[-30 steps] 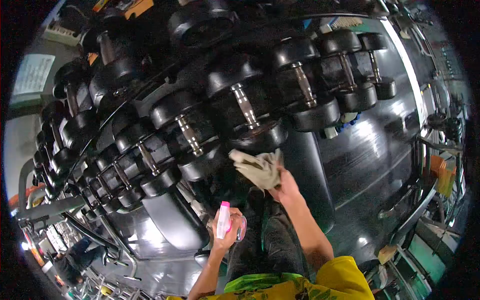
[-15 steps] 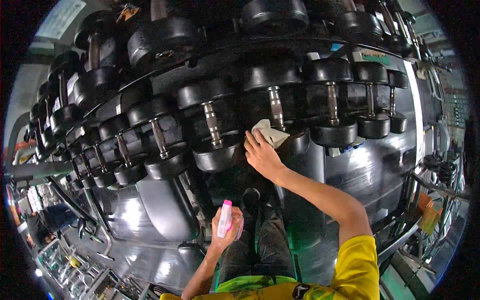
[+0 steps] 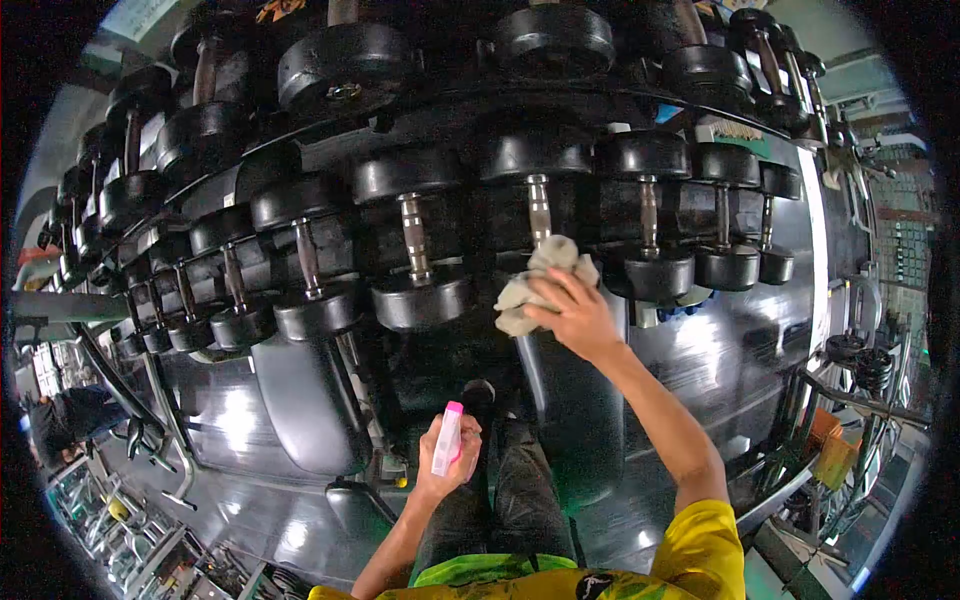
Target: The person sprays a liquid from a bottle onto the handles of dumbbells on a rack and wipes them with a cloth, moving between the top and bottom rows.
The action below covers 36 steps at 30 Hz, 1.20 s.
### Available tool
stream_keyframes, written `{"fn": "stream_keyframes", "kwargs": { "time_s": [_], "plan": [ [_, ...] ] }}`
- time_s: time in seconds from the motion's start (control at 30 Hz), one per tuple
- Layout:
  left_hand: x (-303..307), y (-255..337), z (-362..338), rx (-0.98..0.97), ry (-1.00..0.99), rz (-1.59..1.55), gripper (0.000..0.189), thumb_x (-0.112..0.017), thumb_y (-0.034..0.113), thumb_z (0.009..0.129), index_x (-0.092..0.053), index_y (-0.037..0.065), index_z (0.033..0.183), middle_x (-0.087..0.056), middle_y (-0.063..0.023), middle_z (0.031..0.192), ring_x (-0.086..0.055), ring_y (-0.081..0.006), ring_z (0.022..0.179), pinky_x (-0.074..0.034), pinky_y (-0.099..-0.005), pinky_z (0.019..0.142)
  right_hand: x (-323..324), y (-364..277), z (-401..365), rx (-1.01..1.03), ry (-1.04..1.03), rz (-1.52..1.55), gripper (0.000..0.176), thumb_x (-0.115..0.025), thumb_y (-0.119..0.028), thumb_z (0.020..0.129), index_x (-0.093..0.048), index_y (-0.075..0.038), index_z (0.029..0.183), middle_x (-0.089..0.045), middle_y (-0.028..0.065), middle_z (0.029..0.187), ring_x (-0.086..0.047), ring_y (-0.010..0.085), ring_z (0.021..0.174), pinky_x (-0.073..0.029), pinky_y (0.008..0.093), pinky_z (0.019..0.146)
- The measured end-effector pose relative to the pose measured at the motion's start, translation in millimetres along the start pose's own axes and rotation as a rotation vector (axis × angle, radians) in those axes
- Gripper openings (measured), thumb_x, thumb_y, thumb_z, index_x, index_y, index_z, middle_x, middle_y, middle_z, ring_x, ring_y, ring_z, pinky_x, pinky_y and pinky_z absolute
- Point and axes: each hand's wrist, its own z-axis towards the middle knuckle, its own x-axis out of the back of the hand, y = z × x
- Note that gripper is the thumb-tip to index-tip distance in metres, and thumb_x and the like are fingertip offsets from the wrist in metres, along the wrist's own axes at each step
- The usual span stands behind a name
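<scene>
My right hand presses a crumpled beige cloth over the near head of a dumbbell on the lower rack row. The cloth hides most of that head, while the metal handle and far head show above it. Down by my legs, my left hand is wrapped round a white and pink spray bottle, its pink end pointing up. Left of the cloth lies another black dumbbell, and to the right a further one; neither is touched.
An upper row of dumbbells runs above the lower one. Black padded benches stand below the rack on both sides of my legs. Weight plates and orange and yellow items are at the right. Gym machines stand at the lower left.
My right hand has shifted slightly right and down, with the cloth now spread and bunched over the dumbbell's near head. My left hand still holds the bottle. The whole view has shifted a little.
</scene>
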Motion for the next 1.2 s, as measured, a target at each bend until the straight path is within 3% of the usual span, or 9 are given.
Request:
{"fn": "stream_keyframes", "kwargs": {
  "time_s": [0.23,0.33,0.47,0.5,0.77,0.9,0.97,1.1,1.2],
  "plan": [
    [-14.9,-13.3,-4.2,-0.017,-0.021,-0.085,0.015,-0.060,0.003,0.081,-0.051,0.002,0.092,-0.057,-0.0040,0.077,-0.051,-0.0063,0.061,-0.044,-0.0227,0.055,-27.6,31.3,-59.9,-0.354,0.247,0.092,0.042,-0.052,0.010,0.068,-0.061,-0.011,0.104,-0.050,0.0136,0.118,-0.047,0.0318,0.113,-0.045,0.0398,0.087],
    [-19.4,-13.9,-8.6,0.019,-0.029,-0.110,0.014,-0.059,0.003,0.080,-0.051,0.002,0.092,-0.057,-0.0049,0.079,-0.051,-0.0063,0.060,-0.045,-0.0226,0.055,-24.6,28.8,-60.7,-0.812,0.304,0.491,0.041,-0.048,0.010,0.076,-0.051,-0.001,0.115,-0.050,0.0213,0.112,-0.054,0.0383,0.094,-0.046,0.0344,0.077],
    [-30.0,-7.7,-14.7,0.062,0.001,-0.229,0.012,-0.058,0.002,0.081,-0.051,0.001,0.091,-0.057,-0.0042,0.074,-0.051,-0.0067,0.057,-0.044,-0.0224,0.054,-36.6,15.3,-46.9,-0.812,0.411,0.321,0.044,-0.051,0.009,0.077,-0.051,-0.006,0.118,-0.049,0.0203,0.115,-0.052,0.0389,0.103,-0.046,0.0358,0.082],
    [-32.4,-8.3,-16.2,0.056,-0.001,-0.229,0.012,-0.058,0.002,0.081,-0.051,0.001,0.091,-0.057,-0.0042,0.074,-0.051,-0.0067,0.057,-0.044,-0.0224,0.054,-39.2,6.0,-41.0,-0.756,0.513,0.213,0.044,-0.056,0.009,0.072,-0.055,-0.007,0.112,-0.049,0.0186,0.118,-0.047,0.0425,0.108,-0.041,0.0452,0.090],
    [-56.6,-12.2,-33.9,-0.058,-0.048,-0.052,0.016,-0.057,0.005,0.082,-0.051,-0.002,0.094,-0.056,-0.0026,0.065,-0.052,-0.0069,0.053,-0.043,-0.0230,0.051,-18.0,-1.3,-34.0,-0.099,0.228,0.029,0.034,-0.063,-0.007,0.070,-0.063,-0.022,0.100,-0.054,-0.0010,0.113,-0.044,0.0239,0.116,-0.035,0.0446,0.099],
    [-71.7,10.2,-51.8,-0.123,-0.083,-0.033,0.016,-0.057,0.005,0.082,-0.051,-0.002,0.095,-0.057,-0.0038,0.068,-0.054,-0.0080,0.057,-0.045,-0.0233,0.056,-12.4,-9.9,-65.5,-0.186,0.232,0.161,0.038,-0.063,-0.006,0.070,-0.061,-0.022,0.103,-0.056,0.0023,0.113,-0.048,0.0260,0.114,-0.041,0.0435,0.096],
    [-74.8,18.5,-65.1,-0.154,-0.098,-0.003,0.015,-0.056,0.004,0.082,-0.051,-0.002,0.095,-0.057,-0.0041,0.072,-0.055,-0.0084,0.062,-0.046,-0.0237,0.060,-6.2,-20.4,-88.7,-0.333,0.255,0.284,0.034,-0.062,0.000,0.072,-0.061,-0.015,0.103,-0.058,0.0081,0.107,-0.054,0.0278,0.101,-0.046,0.0363,0.085],
    [-78.5,35.2,-97.4,-0.219,-0.088,-0.005,0.020,-0.055,0.001,0.082,-0.049,-0.001,0.101,-0.056,-0.0055,0.090,-0.056,-0.0092,0.066,-0.046,-0.0249,0.063,-9.0,-47.9,-154.2,-1.135,0.261,1.093,0.026,-0.056,-0.012,0.087,-0.054,-0.005,0.112,-0.056,0.0089,0.112,-0.054,0.0203,0.100,-0.045,0.0303,0.082],
    [-75.3,41.7,-121.5,-0.247,-0.106,-0.006,0.023,-0.055,-0.001,0.081,-0.048,0.000,0.104,-0.054,-0.0059,0.096,-0.056,-0.0092,0.067,-0.046,-0.0253,0.062,14.8,-85.7,-193.9,-1.190,0.780,1.668,0.042,-0.052,-0.026,0.092,-0.042,-0.007,0.129,-0.053,0.0079,0.122,-0.051,0.0211,0.111,-0.045,0.0345,0.089]
  ]
}}
